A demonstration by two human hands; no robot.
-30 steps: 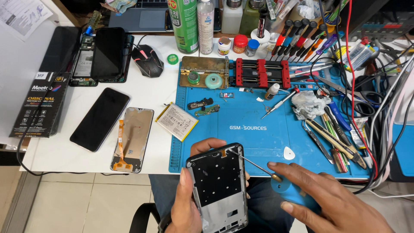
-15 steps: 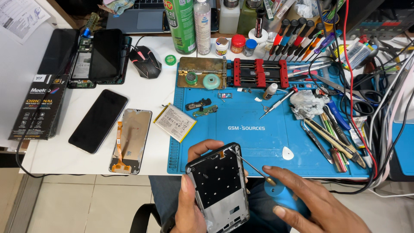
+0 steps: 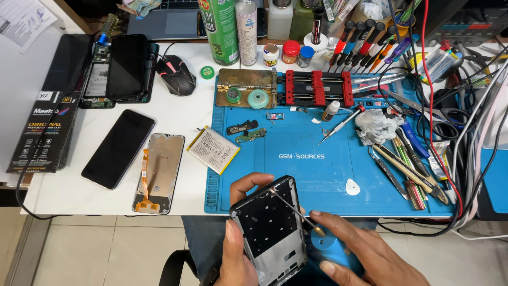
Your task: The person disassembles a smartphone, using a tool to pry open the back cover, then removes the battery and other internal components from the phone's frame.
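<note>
Blue work mat [image 3: 317, 175] at the desk edge, below which the left hand [image 3: 238, 254] grips a black, hole-dotted, emptied phone frame [image 3: 270, 230] while the right hand [image 3: 365, 254] pinches a thin screwdriver [image 3: 296, 212], best kept steady with its tip at the frame's upper edge.

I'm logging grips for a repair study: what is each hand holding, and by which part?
The left hand holds the black phone frame by its long side edges. The right hand holds a thin metal tool by its handle end.
</note>
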